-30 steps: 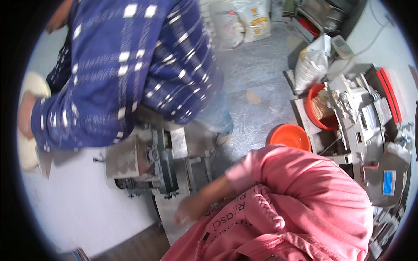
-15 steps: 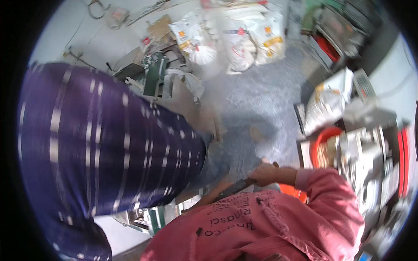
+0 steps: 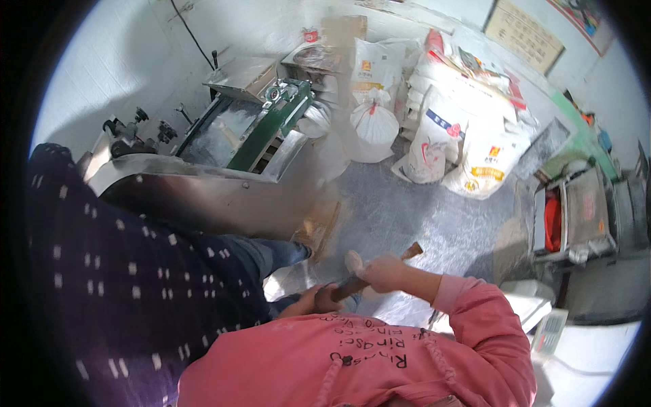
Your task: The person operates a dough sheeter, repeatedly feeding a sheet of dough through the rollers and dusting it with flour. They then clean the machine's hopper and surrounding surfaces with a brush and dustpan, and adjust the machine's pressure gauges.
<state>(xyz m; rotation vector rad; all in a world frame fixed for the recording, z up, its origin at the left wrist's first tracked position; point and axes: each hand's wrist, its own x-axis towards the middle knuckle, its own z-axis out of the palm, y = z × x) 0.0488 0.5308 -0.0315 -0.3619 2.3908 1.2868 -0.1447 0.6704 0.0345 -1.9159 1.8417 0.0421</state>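
Observation:
In front of my pink hoodie I hold a long, narrow, dark tool [image 3: 350, 288] with a brown, wood-coloured end sticking out to the right. My right hand [image 3: 383, 273] is closed around it near that brown end. At its other, darker end my left hand [image 3: 302, 304] grips it, its fingers partly hidden. The tool slants up to the right across my front; its exact kind does not show. Just to my left stands another person in a dark checked shirt [image 3: 135, 285] and jeans, close beside my left arm.
A floury machine with a green frame [image 3: 271, 129] stands at the far left, its metal side panel [image 3: 203, 200] facing the person. White sacks [image 3: 434, 136] and a tied white bag [image 3: 374, 132] sit along the back wall. Far right are a metal cabinet [image 3: 586, 203] and a scale [image 3: 549, 331].
My view has swung, bringing the machine and sacks lower and to the right. My left hand now shows on the tool's darker end. The other person sits farther left in view.

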